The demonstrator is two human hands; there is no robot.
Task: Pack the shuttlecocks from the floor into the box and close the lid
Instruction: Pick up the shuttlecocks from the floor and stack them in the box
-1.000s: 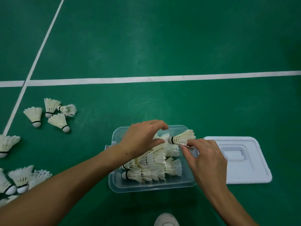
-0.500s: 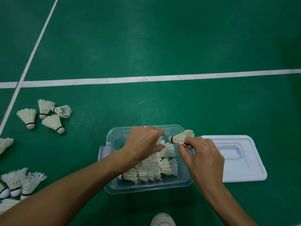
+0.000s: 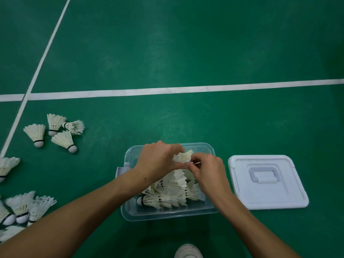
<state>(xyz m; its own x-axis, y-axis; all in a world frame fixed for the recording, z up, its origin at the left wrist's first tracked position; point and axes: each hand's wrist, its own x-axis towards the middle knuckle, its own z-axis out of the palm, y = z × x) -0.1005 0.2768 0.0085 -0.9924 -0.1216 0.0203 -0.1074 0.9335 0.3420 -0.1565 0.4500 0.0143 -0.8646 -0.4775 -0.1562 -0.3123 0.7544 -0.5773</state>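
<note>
Together both hands [image 3: 183, 164] pinch one shuttlecock [image 3: 183, 156] above the box [image 3: 167, 215].

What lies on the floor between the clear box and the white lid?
Nothing: in the head view only a bare strip of green floor separates the box from the lid.

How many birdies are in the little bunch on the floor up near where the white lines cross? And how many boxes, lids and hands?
Shuttlecocks in that bunch: 4
Clear box: 1
White lid: 1
Hands: 2, left hand and right hand
Total: 8
</note>
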